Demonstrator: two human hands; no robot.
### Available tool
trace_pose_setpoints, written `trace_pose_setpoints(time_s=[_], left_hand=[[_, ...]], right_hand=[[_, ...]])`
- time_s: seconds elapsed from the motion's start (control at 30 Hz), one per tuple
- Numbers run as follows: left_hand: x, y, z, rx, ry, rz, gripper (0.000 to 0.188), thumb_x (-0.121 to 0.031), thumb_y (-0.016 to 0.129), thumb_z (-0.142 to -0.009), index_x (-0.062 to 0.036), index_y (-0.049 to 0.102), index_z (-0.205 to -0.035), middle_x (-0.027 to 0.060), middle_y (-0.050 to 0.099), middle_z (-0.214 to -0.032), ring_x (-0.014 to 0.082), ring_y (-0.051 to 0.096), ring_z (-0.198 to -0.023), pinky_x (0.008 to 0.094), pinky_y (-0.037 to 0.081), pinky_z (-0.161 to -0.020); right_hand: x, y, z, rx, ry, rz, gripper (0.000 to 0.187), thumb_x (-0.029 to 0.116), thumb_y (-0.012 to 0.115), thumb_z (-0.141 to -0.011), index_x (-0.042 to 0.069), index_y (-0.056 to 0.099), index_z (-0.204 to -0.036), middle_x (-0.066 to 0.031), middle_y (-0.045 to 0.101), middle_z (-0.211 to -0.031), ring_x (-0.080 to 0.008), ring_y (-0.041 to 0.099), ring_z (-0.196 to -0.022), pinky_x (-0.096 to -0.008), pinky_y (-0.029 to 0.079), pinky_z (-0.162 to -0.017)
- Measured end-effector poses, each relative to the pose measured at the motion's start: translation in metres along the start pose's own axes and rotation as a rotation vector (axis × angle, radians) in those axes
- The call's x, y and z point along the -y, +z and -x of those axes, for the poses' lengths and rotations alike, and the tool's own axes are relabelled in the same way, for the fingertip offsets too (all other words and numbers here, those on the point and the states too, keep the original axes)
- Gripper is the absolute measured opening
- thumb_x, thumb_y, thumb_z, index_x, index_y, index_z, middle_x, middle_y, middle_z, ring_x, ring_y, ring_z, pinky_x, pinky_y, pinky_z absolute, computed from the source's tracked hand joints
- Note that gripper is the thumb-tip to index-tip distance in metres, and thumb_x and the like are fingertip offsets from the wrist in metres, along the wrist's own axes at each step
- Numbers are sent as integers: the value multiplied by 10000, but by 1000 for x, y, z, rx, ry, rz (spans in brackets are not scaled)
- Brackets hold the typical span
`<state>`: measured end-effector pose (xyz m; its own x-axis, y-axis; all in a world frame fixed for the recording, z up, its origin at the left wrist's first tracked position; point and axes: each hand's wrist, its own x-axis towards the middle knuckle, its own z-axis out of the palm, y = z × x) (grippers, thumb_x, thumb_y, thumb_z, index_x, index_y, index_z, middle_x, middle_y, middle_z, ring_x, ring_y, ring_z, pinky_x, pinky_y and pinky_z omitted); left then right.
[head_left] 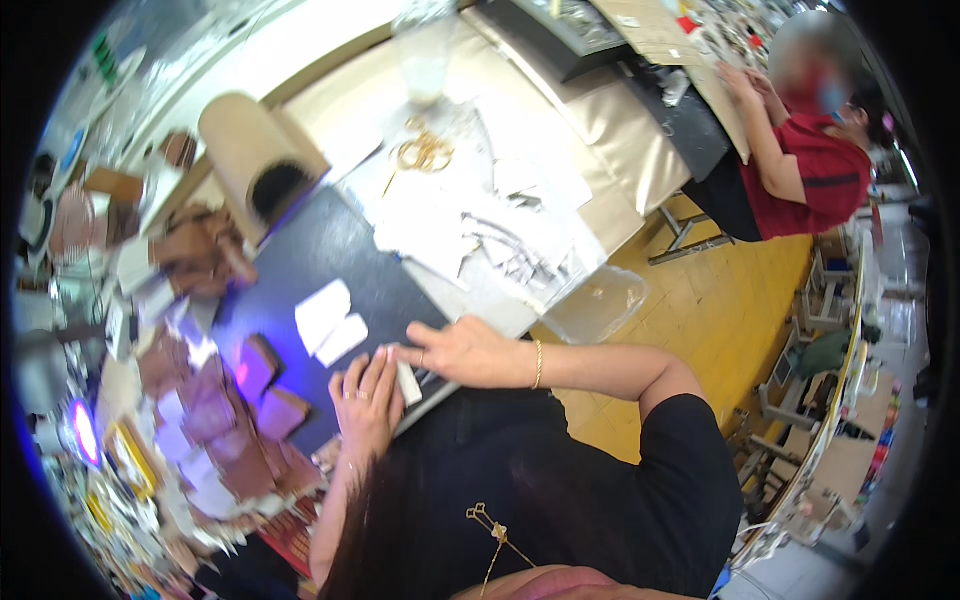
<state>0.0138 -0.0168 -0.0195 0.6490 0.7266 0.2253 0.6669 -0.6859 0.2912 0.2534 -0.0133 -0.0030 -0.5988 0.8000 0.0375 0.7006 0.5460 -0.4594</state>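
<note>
Both hands meet at the near edge of a dark work mat (310, 245). My left hand (370, 400) has its fingers close together, bent down against a small white piece (408, 384) that shows beside them. From the right comes my right hand (465, 352), its index finger stretched to the left fingertips and its thumb held apart. Its other fingers are curled under and partly hidden. Just beyond the hands lie a larger white piece (323, 310) and a smaller white strip (342, 340), flat on the mat. Their material is not clear.
Brown and mauve cut pieces (215, 415) are heaped at left, near a glowing lamp (84, 432). A cardboard tube (250, 150) stands beyond the mat. White scraps (510, 240) and gold rings (425, 152) cover the far table. A co-worker (810, 180) in red works at far right.
</note>
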Motion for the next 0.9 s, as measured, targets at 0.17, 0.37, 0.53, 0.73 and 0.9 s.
trace_pose_setpoints(time_s=[0.17,0.37,0.53,0.73,0.9], left_hand=[[2,7,5,-6,-10,-13,411,-119,740,-820,-46,667,-1217,101,634,-1343,293,578,-1212,478,397,-981],[8,14,10,18,-73,-48,385,-139,741,-813,-55,668,-1181,124,630,-1332,306,571,-1208,488,410,-981],[1,21,13,132,-197,-33,507,-231,728,-799,-20,622,-1248,182,571,-1397,366,499,-1295,545,372,-1040],[-24,9,-18,622,-491,-83,956,-475,825,-771,65,413,-1444,280,348,-1574,440,325,-1470,459,330,-1193],[-30,-4,-59,1012,-546,-234,1063,-650,679,-845,38,289,-1555,259,184,-1658,383,192,-1545,541,185,-1235]], right_hand=[[-4,3,-2,38,56,-88,536,110,597,-887,179,556,-1417,-117,537,-1090,-312,657,-680,-416,547,-537],[1,-107,-8,-24,23,-737,254,175,545,-1038,66,613,-1257,-142,577,-1019,-307,650,-877,-399,532,-791],[-2,-276,107,78,-1008,-985,370,288,440,-1080,-26,636,-1096,-188,646,-1104,-371,613,-1100,-474,485,-956],[1,-329,243,-192,104,-1100,456,354,411,-1092,-45,632,-1074,-211,655,-1109,-369,630,-1101,-495,501,-936],[4,-334,323,-434,545,-1058,457,356,411,-1092,-44,631,-1076,-210,656,-1105,-365,634,-1091,-493,504,-927]])
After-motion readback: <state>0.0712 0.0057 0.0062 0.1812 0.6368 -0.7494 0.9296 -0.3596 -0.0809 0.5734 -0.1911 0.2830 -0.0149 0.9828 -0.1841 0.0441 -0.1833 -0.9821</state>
